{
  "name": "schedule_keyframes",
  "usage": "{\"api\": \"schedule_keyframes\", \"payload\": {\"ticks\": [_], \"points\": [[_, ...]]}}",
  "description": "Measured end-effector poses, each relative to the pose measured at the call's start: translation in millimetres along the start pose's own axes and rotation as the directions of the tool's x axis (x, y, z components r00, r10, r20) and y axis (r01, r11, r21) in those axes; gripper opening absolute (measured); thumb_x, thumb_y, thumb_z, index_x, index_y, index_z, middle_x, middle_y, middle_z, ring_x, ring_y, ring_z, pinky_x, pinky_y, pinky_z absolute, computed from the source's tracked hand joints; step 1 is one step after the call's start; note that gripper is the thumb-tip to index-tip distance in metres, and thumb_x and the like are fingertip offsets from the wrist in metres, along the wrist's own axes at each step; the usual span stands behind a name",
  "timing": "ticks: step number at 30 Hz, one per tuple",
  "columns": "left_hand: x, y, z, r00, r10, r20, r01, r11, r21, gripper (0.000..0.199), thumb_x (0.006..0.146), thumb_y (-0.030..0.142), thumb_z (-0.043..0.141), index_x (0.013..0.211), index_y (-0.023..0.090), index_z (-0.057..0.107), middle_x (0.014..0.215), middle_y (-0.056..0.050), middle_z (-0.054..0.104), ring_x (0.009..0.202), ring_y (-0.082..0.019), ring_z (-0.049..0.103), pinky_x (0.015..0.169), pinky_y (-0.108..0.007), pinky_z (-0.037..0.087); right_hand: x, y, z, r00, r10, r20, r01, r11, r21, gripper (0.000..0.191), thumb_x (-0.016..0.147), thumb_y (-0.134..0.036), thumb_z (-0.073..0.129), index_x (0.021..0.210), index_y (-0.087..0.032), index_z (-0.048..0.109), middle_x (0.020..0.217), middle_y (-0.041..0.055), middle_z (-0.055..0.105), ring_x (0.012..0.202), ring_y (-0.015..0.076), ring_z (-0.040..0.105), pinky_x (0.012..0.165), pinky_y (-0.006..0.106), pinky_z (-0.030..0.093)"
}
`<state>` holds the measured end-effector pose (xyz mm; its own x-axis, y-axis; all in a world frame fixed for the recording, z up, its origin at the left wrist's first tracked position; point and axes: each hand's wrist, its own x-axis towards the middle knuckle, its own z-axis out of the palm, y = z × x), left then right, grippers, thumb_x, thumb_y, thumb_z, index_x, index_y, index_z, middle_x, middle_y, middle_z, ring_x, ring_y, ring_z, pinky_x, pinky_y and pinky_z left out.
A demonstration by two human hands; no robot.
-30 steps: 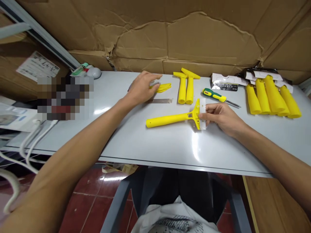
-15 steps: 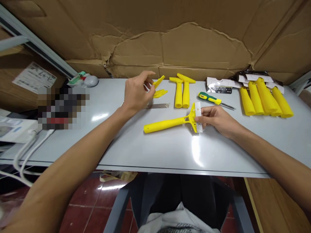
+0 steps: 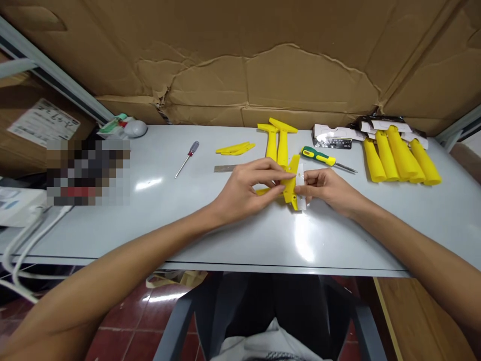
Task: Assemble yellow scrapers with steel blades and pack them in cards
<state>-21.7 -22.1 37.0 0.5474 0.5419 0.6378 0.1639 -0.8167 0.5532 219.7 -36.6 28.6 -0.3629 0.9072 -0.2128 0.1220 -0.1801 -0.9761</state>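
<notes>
My left hand (image 3: 250,186) pinches a yellow plastic cover strip (image 3: 292,173) between thumb and fingers and holds it against the head of a yellow scraper, over one side of the blade. Thumb and fingers of my right hand (image 3: 325,188) grip the pale flat blade (image 3: 301,200) at its free edge. Most of the scraper's handle (image 3: 262,191) is hidden behind my left hand. Beyond that hand lie a grey metal strip (image 3: 224,168), partly covered, and a few loose yellow cover strips (image 3: 235,149).
Two yellow T-shaped scraper parts (image 3: 282,143) lie behind my hands. A green-and-yellow screwdriver (image 3: 319,156) is to their right, a small screwdriver (image 3: 187,160) to the left. Several yellow handles (image 3: 408,155) rest by printed boxes (image 3: 332,136). Cardboard (image 3: 285,75) stands behind the table.
My left hand has brought one yellow cover strip rightward from the loose strips onto the scraper head. The small screwdriver has come into sight. My right hand still grips the blade.
</notes>
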Motion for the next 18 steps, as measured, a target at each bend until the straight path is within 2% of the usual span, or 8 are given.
{"api": "schedule_keyframes", "payload": {"ticks": [8,11,14,18], "points": [[-0.4,2.1,-1.7,0.999,0.042,0.016,-0.041,0.999,-0.033,0.035,0.093,0.014,0.079,0.125,0.027,0.081,0.108,-0.006,0.080,0.095,-0.014,0.076,0.087,-0.026,0.063,1.2,3.4,0.2,1.000,-0.003,-0.005,0.003,1.000,0.004,0.031,0.066,-0.037,0.094,0.079,-0.016,0.075,0.073,-0.0001,0.073,0.063,0.0096,0.062,0.062,0.023,0.052],[-1.2,2.4,-0.1,0.999,0.041,0.036,-0.039,0.998,-0.040,0.030,0.093,0.018,0.081,0.122,0.026,0.082,0.108,-0.006,0.082,0.093,-0.014,0.077,0.084,-0.027,0.062,0.5,3.5,-0.5,1.000,-0.002,0.006,0.002,1.000,-0.003,0.029,0.069,-0.037,0.092,0.081,-0.017,0.076,0.073,-0.0003,0.072,0.064,0.0097,0.063,0.064,0.024,0.053],[-1.1,2.5,2.9,1.000,0.027,0.006,-0.027,0.999,-0.025,0.017,0.095,0.021,0.080,0.111,0.025,0.084,0.101,-0.004,0.083,0.091,-0.015,0.077,0.084,-0.029,0.062,0.2,2.8,-0.7,1.000,0.004,0.016,-0.004,1.000,-0.014,0.028,0.070,-0.037,0.091,0.081,-0.017,0.075,0.075,0.0001,0.073,0.065,0.0097,0.063,0.064,0.023,0.053],[-0.8,3.2,5.2,0.999,-0.036,-0.004,0.036,0.999,-0.007,0.004,0.097,0.025,0.078,0.098,0.022,0.081,0.095,-0.003,0.082,0.090,-0.016,0.075,0.086,-0.031,0.061,1.6,4.1,-1.3,0.999,-0.003,0.043,0.004,1.000,-0.002,0.028,0.071,-0.036,0.092,0.078,-0.017,0.073,0.073,-0.0001,0.072,0.065,0.0100,0.063,0.063,0.023,0.053]]}}
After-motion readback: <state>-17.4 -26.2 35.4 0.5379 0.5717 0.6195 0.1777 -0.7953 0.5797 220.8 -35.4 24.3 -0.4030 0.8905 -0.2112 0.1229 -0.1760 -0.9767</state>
